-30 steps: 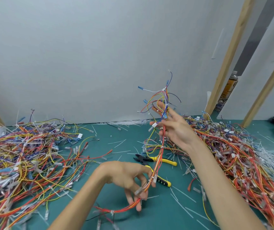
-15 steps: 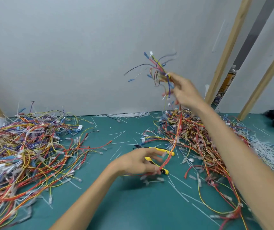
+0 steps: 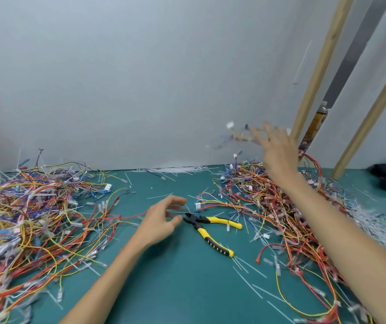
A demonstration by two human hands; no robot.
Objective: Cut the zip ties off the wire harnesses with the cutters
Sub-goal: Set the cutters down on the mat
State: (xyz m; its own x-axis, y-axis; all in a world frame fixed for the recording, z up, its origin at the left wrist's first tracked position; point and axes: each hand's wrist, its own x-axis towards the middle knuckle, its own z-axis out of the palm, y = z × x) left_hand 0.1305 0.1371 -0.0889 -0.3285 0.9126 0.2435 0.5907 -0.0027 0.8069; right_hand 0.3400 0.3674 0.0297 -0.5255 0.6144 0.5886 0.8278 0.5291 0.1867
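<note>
Yellow-handled cutters [image 3: 202,226] lie jaws-first just beside my left hand [image 3: 161,220], the nearer one, its fingers loosely parted and empty; the handles run away rightward. My right hand [image 3: 278,150] hangs raised well behind the cutters, fingers spread, a blurred wire harness [image 3: 236,136] at its fingertips.

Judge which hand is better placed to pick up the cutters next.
Probably the left. The left hand hovers open beside the head of the cutters on the mat. The right hand is raised, spread open, over the far right wire pile.

Two hands [image 3: 161,222] [image 3: 278,148] — one cutters [image 3: 198,223], two harness piles [image 3: 30,218] [image 3: 280,206], one can [image 3: 313,127].
</note>
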